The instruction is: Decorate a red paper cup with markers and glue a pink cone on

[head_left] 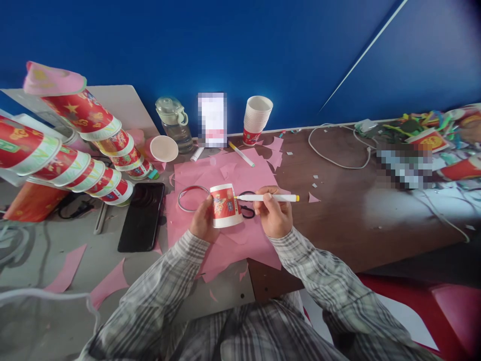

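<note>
My left hand (203,220) grips a red and white paper cup (224,205) from its left side, above the pink paper (259,240). Pinched in my right hand (276,213) is a white marker (268,198) with a yellow end; its tip meets the right side of the cup's printed face. Partly hidden behind the cup and my right hand lie scissors (247,211) with dark handles. A roll of tape (184,199) rests on the paper to the left of the cup.
Tall stacks of decorated cups (99,175) lean at the left, near a black phone (142,215). Along the blue wall stand a water bottle (175,125), a lit, blurred screen (212,120) and stacked cups (257,120). A white cable (338,165) and craft clutter (424,145) lie right.
</note>
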Demonstrator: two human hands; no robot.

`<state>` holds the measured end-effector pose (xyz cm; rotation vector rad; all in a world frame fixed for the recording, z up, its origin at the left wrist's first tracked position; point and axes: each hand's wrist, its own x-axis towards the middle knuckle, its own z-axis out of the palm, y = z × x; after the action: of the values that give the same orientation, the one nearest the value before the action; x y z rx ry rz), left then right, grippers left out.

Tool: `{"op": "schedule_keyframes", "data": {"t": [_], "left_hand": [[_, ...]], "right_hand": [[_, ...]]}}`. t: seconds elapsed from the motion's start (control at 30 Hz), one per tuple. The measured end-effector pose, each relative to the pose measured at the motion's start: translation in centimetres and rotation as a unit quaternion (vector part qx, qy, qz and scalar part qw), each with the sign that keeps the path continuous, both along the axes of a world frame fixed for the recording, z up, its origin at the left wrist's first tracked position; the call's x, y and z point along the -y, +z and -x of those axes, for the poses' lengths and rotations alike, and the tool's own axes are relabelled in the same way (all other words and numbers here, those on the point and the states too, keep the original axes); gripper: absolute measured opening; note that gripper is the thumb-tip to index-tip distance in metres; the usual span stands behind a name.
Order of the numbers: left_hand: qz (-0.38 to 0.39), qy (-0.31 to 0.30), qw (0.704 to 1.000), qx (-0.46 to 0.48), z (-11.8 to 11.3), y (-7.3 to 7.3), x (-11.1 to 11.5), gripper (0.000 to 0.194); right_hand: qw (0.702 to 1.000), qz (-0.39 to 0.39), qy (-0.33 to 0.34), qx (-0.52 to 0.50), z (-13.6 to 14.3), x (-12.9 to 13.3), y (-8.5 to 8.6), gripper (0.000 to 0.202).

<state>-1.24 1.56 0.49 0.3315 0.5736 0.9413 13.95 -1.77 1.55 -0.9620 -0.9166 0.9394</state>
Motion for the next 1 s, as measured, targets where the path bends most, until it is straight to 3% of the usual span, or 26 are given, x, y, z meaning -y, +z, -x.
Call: {"op": "schedule_keyframes", "data": {"t": [0.17, 0.43, 0.8, 1.0], "left_hand": [[0.002, 0.008, 1.0, -0.008, 0.1, -0.3, 0.0, 0.037], [-0.014, 0.015, 1.0, -0.003, 0.0, -0.5, 0.1, 0.033], [-0.009, 0.008, 1.0, -0.011, 0.0, -0.2, 0.1, 0.034], [-0.008, -0.012, 1.0, 0.01, 0.2, 0.0, -0.1, 0.038]], "right_hand": [[0.993, -0.067, -0.006, 0.095, 0.3, 1.0, 0.3, 0.016], [0.949, -0.166, 0.006, 0.267, 0.1, 1.4, 0.7, 0.018], [0.937, -0.185, 0.001, 0.296, 0.3, 1.5, 0.7, 0.019], [0.965, -0.122, -0.024, 0.232, 0.6, 1.5, 0.5, 0.024]]}}
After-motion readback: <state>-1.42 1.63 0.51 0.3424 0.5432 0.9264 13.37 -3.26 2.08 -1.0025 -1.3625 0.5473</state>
